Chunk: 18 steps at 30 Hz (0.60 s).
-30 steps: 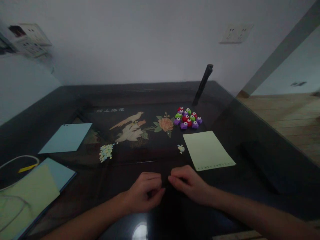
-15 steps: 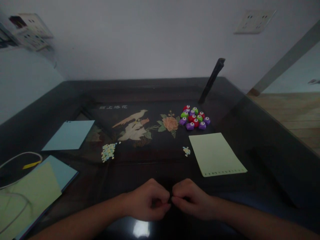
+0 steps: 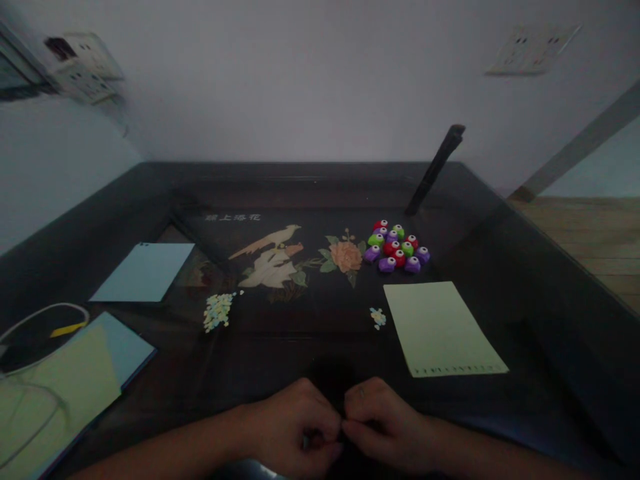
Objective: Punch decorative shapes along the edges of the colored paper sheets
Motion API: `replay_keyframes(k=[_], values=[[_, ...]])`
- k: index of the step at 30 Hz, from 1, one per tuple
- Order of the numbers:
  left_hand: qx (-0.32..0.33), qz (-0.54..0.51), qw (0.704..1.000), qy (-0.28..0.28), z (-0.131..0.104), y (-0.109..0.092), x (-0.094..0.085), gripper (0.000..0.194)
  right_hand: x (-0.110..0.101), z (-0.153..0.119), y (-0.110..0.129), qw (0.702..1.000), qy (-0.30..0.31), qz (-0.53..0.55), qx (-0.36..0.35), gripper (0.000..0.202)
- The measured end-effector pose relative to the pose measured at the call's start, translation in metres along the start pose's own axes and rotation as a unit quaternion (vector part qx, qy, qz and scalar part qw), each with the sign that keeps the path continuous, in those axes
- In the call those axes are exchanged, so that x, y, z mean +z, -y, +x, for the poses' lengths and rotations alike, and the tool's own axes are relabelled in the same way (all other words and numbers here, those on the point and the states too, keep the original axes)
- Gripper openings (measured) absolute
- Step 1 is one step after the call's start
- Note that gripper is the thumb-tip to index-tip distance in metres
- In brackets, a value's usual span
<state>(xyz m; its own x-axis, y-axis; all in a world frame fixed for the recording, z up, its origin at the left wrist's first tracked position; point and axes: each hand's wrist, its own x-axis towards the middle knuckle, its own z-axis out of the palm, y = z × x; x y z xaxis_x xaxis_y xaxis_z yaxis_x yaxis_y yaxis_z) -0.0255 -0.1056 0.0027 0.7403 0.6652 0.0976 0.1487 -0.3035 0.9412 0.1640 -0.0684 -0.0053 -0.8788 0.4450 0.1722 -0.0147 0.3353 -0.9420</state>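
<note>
On the table (image 3: 310, 187): at left of the frame, a loose sheet (image 3: 143, 273) behind a paper stack (image 3: 83, 363) under a cable (image 3: 57, 306); left of centre, a larger heap (image 3: 218, 312); right of centre, a smaller heap (image 3: 378, 318) beside a page (image 3: 443, 327), toys (image 3: 393, 249) behind, a rod (image 3: 434, 173) farther back.

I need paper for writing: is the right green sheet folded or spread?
Spread. The green sheet lies flat on the table, with all four corners visible.

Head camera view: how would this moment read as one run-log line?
left hand: curled, contents unclear | right hand: curled, contents unclear | pale green sheet: on table | colorful pieces: beyond sheet
</note>
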Motion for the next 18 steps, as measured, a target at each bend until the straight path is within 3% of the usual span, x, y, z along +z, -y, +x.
replay_keyframes(k=[18], values=[[-0.028, 0.007, 0.999, 0.020, 0.0045, -0.0050, -0.0037, 0.023, -0.0035, -0.0021, -0.0001, 0.999, 0.033, -0.029, 0.014, 0.037]])
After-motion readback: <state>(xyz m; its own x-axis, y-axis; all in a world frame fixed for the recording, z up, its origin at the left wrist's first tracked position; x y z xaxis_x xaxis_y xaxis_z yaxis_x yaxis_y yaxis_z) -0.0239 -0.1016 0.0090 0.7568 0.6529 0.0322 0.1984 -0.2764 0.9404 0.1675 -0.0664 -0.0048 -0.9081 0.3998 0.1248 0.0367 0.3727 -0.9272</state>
